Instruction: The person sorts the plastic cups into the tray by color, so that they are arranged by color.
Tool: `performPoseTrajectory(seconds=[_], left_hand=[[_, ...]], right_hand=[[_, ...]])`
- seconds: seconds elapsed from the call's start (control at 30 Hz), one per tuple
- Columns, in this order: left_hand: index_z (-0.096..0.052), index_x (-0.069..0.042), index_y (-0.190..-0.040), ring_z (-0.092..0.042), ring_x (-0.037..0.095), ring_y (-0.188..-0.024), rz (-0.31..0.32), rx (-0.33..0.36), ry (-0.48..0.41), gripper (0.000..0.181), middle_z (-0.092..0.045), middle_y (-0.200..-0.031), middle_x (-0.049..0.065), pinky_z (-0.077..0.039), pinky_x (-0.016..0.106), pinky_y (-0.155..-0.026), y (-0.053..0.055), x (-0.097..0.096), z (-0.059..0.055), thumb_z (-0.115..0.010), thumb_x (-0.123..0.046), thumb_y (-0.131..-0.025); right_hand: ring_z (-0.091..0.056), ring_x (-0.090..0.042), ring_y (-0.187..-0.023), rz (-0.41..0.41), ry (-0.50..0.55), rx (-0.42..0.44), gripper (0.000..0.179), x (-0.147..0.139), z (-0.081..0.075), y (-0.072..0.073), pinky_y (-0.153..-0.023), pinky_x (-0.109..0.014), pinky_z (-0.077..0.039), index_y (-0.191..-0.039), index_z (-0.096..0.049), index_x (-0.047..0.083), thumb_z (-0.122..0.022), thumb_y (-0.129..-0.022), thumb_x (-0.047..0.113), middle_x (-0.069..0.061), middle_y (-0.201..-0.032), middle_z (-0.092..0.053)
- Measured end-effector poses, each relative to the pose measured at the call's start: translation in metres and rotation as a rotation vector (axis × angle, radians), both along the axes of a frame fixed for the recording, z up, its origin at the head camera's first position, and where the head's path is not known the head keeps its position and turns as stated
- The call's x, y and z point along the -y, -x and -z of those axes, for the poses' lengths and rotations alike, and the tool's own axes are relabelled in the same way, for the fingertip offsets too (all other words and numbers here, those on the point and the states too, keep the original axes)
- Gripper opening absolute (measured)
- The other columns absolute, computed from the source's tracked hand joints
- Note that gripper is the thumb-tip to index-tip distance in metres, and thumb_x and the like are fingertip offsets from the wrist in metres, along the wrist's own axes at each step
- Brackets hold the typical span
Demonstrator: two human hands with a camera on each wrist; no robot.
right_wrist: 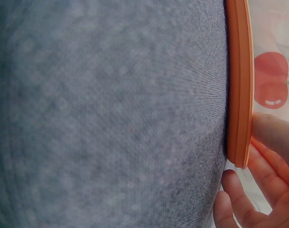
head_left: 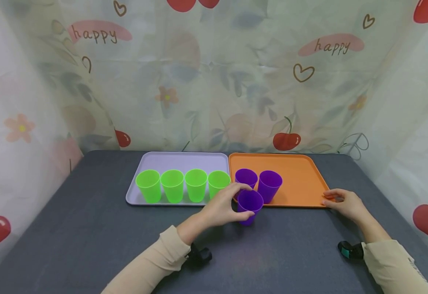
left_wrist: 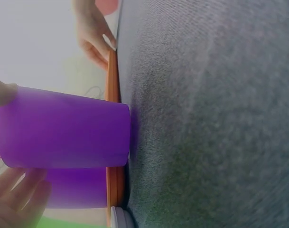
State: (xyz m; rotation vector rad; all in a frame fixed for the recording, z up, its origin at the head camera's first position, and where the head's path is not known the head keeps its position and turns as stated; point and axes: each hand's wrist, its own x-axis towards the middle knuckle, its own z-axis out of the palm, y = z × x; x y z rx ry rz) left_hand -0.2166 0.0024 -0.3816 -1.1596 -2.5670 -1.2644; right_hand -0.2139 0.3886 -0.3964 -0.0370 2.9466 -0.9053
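Note:
My left hand point(head_left: 222, 206) grips a purple cup point(head_left: 250, 206) near its rim, thumb on the near side and fingers round the far side. This cup is upright in front of the orange tray's point(head_left: 298, 179) near edge; in the left wrist view the cup point(left_wrist: 68, 130) has its base close over the table. Two more purple cups point(head_left: 270, 185) stand on the orange tray's left part, one partly hidden by the held cup and hand. At the tray's near right corner, my right hand point(head_left: 347, 206) pinches the rim point(right_wrist: 239, 95) between thumb and fingers.
Left of the orange tray and right beside it lies a lilac tray point(head_left: 184, 158) with several green cups point(head_left: 172, 188) in a row. Both trays lie on a dark grey table point(head_left: 100, 228). A patterned curtain point(head_left: 206, 81) hangs behind and at both sides.

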Motion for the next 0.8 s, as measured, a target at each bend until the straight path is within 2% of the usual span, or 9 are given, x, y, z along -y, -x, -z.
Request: performPoseTrajectory(seconds=[0.33,0.57,0.8], left_hand=[[-0.052,-0.011,-0.122,-0.055,0.015,-0.103,0.009,-0.022,0.004,0.055,-0.059,-0.115,0.004,-0.05,0.035,-0.089,-0.002,0.001,-0.006,-0.076,-0.026,-0.075],[-0.052,-0.011,-0.123,-0.054,0.013,-0.106,0.031,-0.025,0.025,0.054,-0.058,-0.118,0.003,-0.049,0.025,-0.088,-0.007,0.001,-0.015,-0.075,-0.025,-0.076],[-0.049,-0.012,-0.126,-0.053,0.012,-0.105,0.038,-0.005,0.034,0.057,-0.057,-0.117,0.002,-0.05,0.028,-0.088,-0.009,-0.003,-0.021,-0.074,-0.025,-0.077]], right_hand=[[-0.055,-0.047,-0.104,-0.001,0.007,-0.006,0.046,0.002,-0.002,-0.001,-0.083,-0.05,-0.049,-0.119,-0.055,-0.01,-0.062,-0.089,0.024,-0.032,-0.116,-0.058],[-0.056,-0.047,-0.103,0.004,0.007,-0.004,0.047,0.003,-0.003,-0.002,-0.082,-0.049,-0.05,-0.119,-0.055,-0.01,-0.063,-0.089,0.025,-0.032,-0.116,-0.058],[-0.056,-0.046,-0.104,0.009,0.006,0.001,0.048,0.003,-0.002,-0.001,-0.082,-0.049,-0.05,-0.12,-0.054,-0.01,-0.063,-0.089,0.025,-0.032,-0.117,-0.058]])
